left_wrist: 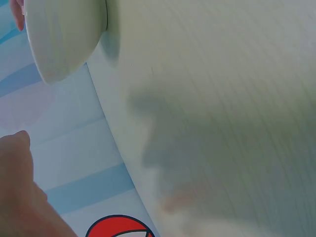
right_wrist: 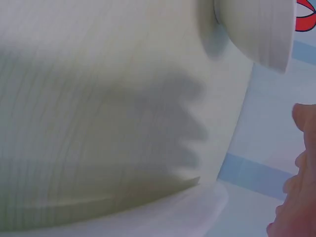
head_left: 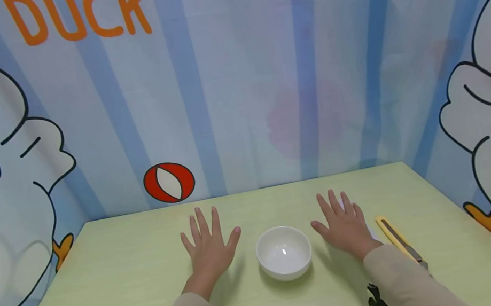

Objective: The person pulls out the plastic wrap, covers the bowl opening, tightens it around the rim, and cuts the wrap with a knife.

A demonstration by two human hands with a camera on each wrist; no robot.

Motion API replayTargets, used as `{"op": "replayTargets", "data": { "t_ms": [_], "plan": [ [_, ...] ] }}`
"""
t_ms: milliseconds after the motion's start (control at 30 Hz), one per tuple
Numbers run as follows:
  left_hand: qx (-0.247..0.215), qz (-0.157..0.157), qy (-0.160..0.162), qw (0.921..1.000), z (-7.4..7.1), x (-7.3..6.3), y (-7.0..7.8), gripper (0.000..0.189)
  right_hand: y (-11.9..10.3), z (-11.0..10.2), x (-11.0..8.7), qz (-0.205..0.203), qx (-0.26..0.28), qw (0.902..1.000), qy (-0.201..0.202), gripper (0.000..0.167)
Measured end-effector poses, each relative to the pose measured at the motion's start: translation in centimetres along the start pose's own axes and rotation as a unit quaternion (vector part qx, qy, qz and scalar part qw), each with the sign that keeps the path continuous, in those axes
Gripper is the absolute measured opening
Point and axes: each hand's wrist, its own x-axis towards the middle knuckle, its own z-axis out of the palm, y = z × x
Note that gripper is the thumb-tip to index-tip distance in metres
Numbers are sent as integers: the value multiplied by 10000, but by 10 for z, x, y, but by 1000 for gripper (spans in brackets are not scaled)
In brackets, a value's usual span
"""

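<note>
A white bowl [head_left: 284,253] stands upright on the pale yellow table between my two hands. To its left my left hand [head_left: 209,251] hovers over the table with its fingers spread, holding nothing. My right hand [head_left: 344,226] is held the same way on the bowl's other side. Partly hidden beneath the right hand lies a thin whitish item, whose curved edge [right_wrist: 163,217] fills the bottom of the right wrist view. A yellow utility knife [head_left: 392,234] lies just right of that hand, its lower end beside the sleeve. Both wrist views catch the bowl's side [left_wrist: 66,37].
The table [head_left: 117,288] ends at a striped blue curtain [head_left: 245,93] along its back edge. Printed ducks cover the curtain on the left and right, with a red and white ball printed low on it. Black straps [head_left: 377,301] sit at the sleeves.
</note>
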Motion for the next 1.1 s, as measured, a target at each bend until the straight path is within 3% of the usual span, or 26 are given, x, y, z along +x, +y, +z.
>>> {"op": "replayTargets", "data": {
  "t_ms": [300,467,633,733,900,1100],
  "plan": [
    [-752,187,531,9956,-2,5,5,50,15,-34,-15,547,490,9915,-1077,67],
    [-1076,131,306,9936,-3,2,1,43,36,-46,-30,548,487,9889,-1295,66],
    [-1184,-25,63,9929,-4,-2,-12,39,62,-59,-45,635,608,9807,-1745,74],
    [-1193,-88,31,9928,-8,-3,-19,37,74,-65,-54,911,924,9662,-2229,75],
    [-1273,13,-54,9918,-18,-3,-22,36,84,-67,-70,1520,1519,9319,-2922,61],
    [-1079,189,-467,9929,-16,-6,-24,33,88,-59,-84,1689,1604,9157,-3274,43]
  ]
}}
